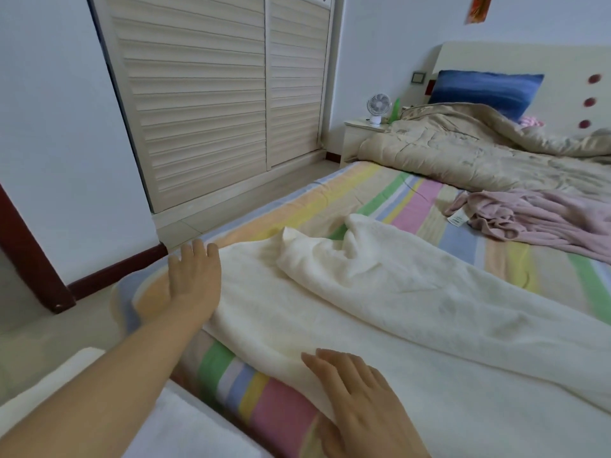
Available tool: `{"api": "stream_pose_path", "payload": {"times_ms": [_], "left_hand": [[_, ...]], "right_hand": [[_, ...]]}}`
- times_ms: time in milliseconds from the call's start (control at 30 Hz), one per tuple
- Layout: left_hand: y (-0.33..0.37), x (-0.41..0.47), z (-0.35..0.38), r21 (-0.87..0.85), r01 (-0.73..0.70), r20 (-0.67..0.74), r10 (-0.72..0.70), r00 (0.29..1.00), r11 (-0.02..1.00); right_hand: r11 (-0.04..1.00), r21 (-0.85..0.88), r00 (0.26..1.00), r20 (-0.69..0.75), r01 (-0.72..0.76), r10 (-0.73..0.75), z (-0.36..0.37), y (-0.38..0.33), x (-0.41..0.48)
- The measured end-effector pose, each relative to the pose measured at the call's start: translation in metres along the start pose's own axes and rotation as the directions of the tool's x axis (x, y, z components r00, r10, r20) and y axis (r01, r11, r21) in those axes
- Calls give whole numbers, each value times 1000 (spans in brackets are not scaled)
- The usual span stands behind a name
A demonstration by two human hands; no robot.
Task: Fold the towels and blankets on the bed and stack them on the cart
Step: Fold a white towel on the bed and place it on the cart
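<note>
A cream blanket (380, 302) lies spread across the near part of the bed, with one bunched fold near its far edge. My left hand (193, 279) lies flat with straight fingers on the blanket's left corner by the bed's edge. My right hand (357, 388) rests flat on the blanket's near edge, fingers straight. A crumpled pink towel (529, 216) lies further up the bed on the right. White folded cloth (185, 428) shows at the bottom left, under my left forearm; what it rests on is hidden.
The bed carries a pastel striped sheet (406, 200) and a beige quilt (479, 150) with a blue pillow (486, 89) by the headboard. A louvred wardrobe (215, 94) stands across a narrow floor strip. A nightstand with a small fan (378, 105) sits beside the bed.
</note>
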State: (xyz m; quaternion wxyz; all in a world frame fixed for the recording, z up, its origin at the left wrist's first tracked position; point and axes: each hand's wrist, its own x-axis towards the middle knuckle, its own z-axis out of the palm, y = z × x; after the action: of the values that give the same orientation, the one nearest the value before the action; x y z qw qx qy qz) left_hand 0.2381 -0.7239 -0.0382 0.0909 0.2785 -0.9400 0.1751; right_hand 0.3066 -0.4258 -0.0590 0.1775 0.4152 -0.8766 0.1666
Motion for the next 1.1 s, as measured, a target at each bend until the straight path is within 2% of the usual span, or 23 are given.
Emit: {"api": "stream_pose_path", "payload": {"times_ms": [67, 167, 267, 367, 500, 567, 633, 700, 733, 800, 900, 1000, 1100], "left_hand": [[15, -18, -22, -116, -59, -1, 60, 998, 992], [34, -60, -61, -299, -187, 7, 198, 980, 936], [54, -114, -99, -438, -372, 45, 433, 900, 819], [87, -163, -133, -561, -568, -100, 631, 769, 603], [138, -214, -159, -672, -712, -274, 825, 495, 203], [161, -237, -160, -640, -761, -314, 869, 383, 105], [179, -256, -155, -533, -842, -314, 906, 283, 78], [192, -271, -149, -360, -933, -362, 918, 159, 20], [195, -275, -150, -300, -954, -351, 928, 122, 11], [205, -289, -153, -223, -974, -325, 939, 112, 39], [204, -298, -157, -197, -970, -235, 953, 190, 145], [197, -307, -155, -149, -983, -219, 966, 138, 107], [203, -308, -147, -116, -990, -296, 948, 117, 86]], "right_hand": [[998, -44, 998, -53, -34, 31, -12, 13, -26], [975, -210, 958, -286, -74, 12, -38, 29, -69], [930, -298, 898, -435, -213, 66, -60, 41, -113], [874, -328, 866, -468, -358, 179, -76, 55, -151], [788, -398, 861, -402, -470, 311, -105, 72, -191], [737, -452, 859, -362, -501, 362, -119, 81, -216], [694, -473, 838, -360, -542, 410, -129, 86, -243], [675, -469, 821, -371, -569, 434, -135, 86, -266], [685, -457, 822, -371, -567, 433, -134, 83, -272], [719, -420, 829, -353, -554, 433, -137, 73, -285], [800, -335, 862, -296, -498, 412, -138, 55, -290], [822, -322, 880, -256, -469, 401, -145, 45, -302], [760, -348, 834, -281, -549, 474, -157, 48, -321]]}}
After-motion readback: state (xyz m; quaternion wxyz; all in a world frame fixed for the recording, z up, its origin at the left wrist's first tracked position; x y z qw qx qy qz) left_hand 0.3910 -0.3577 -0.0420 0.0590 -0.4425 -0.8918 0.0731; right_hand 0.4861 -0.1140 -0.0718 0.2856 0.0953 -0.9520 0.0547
